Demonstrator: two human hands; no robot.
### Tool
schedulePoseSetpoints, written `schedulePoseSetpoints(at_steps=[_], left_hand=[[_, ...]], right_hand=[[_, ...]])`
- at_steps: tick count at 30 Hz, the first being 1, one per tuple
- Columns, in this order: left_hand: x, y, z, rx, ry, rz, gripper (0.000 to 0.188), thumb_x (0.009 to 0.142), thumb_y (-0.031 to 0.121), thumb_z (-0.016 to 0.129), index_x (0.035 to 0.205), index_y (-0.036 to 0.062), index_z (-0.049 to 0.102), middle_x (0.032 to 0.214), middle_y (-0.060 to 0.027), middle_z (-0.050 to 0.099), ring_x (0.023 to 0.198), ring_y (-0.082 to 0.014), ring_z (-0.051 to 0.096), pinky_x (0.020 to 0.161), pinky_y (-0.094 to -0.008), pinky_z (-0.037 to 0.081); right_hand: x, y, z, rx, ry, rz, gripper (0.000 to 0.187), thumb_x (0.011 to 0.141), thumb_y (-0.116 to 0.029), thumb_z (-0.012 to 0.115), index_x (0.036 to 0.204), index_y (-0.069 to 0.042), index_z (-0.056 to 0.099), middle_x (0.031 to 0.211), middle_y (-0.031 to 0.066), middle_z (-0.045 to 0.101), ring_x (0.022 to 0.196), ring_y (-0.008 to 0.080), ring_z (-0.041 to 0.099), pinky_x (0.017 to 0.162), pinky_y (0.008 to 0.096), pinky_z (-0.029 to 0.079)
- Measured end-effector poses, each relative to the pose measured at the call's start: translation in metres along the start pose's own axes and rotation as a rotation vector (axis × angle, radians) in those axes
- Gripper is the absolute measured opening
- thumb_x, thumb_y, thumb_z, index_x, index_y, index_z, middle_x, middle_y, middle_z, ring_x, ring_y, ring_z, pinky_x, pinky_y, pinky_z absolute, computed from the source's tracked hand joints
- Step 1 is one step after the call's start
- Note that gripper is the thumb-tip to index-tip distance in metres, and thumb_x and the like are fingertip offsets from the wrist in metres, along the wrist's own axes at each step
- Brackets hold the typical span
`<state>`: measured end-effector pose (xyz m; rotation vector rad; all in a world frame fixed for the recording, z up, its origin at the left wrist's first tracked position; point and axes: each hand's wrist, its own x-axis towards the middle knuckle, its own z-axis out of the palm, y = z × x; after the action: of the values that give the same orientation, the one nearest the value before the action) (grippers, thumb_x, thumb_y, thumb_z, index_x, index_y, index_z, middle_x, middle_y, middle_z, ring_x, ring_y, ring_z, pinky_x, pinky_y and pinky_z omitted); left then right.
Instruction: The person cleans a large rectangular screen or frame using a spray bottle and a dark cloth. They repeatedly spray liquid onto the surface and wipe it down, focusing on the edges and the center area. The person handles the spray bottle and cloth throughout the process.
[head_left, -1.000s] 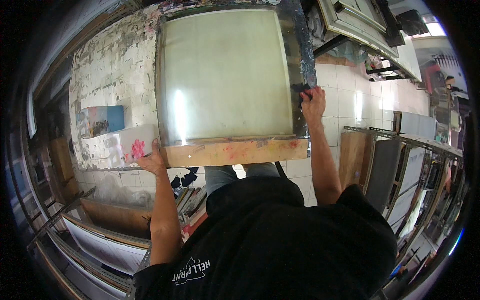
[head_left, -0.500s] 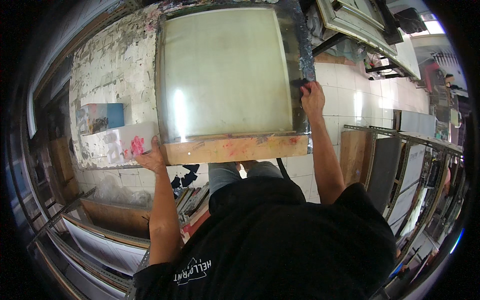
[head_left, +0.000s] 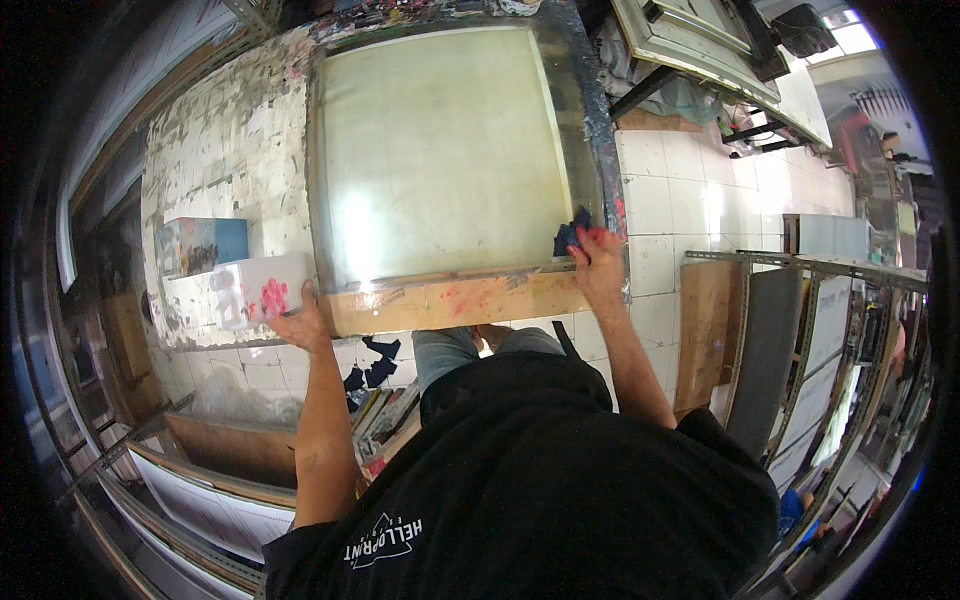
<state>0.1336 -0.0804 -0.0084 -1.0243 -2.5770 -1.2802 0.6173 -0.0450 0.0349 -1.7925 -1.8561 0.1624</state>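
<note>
My right hand [head_left: 600, 262], its fingertips stained red, is closed around a crumpled dark blue rag [head_left: 572, 238]. The rag presses on the lower right corner of a screen-printing frame [head_left: 460, 300] with pale, yellowish mesh [head_left: 440, 150]. At the frame's lower left corner, my left hand [head_left: 303, 322] grips a whitish plastic jug [head_left: 285, 268] with a pink smear, thumb on its right side. The fingers under the jug are partly hidden. Beyond the jug stands a blue and clear container [head_left: 215, 240] with dark stains.
The frame lies on a paint-spotted worktable [head_left: 220, 130]. Dark cloth scraps [head_left: 378, 365] show below its near edge. Metal shelving [head_left: 850, 268] with boards stands at the right, and another rack [head_left: 200, 500] at the lower left. A second table with frames [head_left: 690, 60] is at the far right.
My right hand and the rag have moved down and a little left along the frame's right side toward the near corner. My left hand stays at the jug, which has shifted slightly.
</note>
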Motion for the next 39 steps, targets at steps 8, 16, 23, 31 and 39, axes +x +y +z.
schedulePoseSetpoints(at_steps=[8, 16, 23, 31, 39], left_hand=[[0.003, 0.007, 0.002, -0.022, -0.029, 0.005, 0.077, 0.062, 0.036, 0.089, 0.12, -0.0029, 0.056, 0.119, -0.0197, 0.058, 0.112, -0.0372, 0.053, 0.101, -0.046, 0.04], [0.003, -0.011, 0.002, 0.097, 0.002, -0.015, 0.085, 0.06, 0.04, 0.09, 0.121, -0.0058, 0.052, 0.116, -0.0226, 0.057, 0.109, -0.0388, 0.053, 0.099, -0.0478, 0.041], [0.004, -0.004, 0.003, 0.032, -0.053, 0.0, 0.084, 0.06, 0.039, 0.089, 0.12, -0.0064, 0.053, 0.117, -0.0231, 0.056, 0.11, -0.0394, 0.052, 0.099, -0.0482, 0.04], [0.004, 0.006, 0.0, 0.205, -0.097, -0.13, 0.081, 0.062, 0.042, 0.088, 0.119, -0.0064, 0.055, 0.119, -0.0229, 0.056, 0.111, -0.0396, 0.052, 0.099, -0.0475, 0.04], [0.005, -0.001, 0.003, 0.099, 0.006, 0.043, 0.077, 0.062, 0.042, 0.088, 0.114, -0.0063, 0.058, 0.114, -0.0233, 0.06, 0.106, -0.0408, 0.056, 0.097, -0.048, 0.042]], right_hand=[[0.069, 0.064, 0.044, -0.113, 0.117, 0.092, 0.009, 0.077, -0.011, 0.07, 0.078, -0.003, 0.065, 0.089, 0.0143, 0.062, 0.086, 0.0361, 0.056, 0.071, 0.0461, 0.045], [-0.028, 0.043, 0.007, 0.023, -0.049, 0.073, 0.012, 0.072, -0.007, 0.073, 0.074, -0.005, 0.062, 0.079, 0.0109, 0.061, 0.082, 0.0336, 0.053, 0.076, 0.0449, 0.041], [0.077, 0.063, 0.041, -0.01, 0.115, -0.03, 0.012, 0.072, -0.009, 0.072, 0.074, -0.006, 0.06, 0.08, 0.0102, 0.061, 0.081, 0.0352, 0.054, 0.073, 0.0455, 0.042], [-0.025, 0.055, 0.005, -0.024, -0.013, 0.081, 0.014, 0.069, -0.004, 0.074, 0.076, -0.004, 0.061, 0.079, 0.0106, 0.062, 0.08, 0.0329, 0.052, 0.073, 0.0424, 0.043], [0.009, 0.049, 0.012, 0.001, 0.043, 0.059, 0.012, 0.073, -0.004, 0.072, 0.073, -0.005, 0.06, 0.076, 0.009, 0.061, 0.077, 0.0315, 0.051, 0.072, 0.0429, 0.041]])
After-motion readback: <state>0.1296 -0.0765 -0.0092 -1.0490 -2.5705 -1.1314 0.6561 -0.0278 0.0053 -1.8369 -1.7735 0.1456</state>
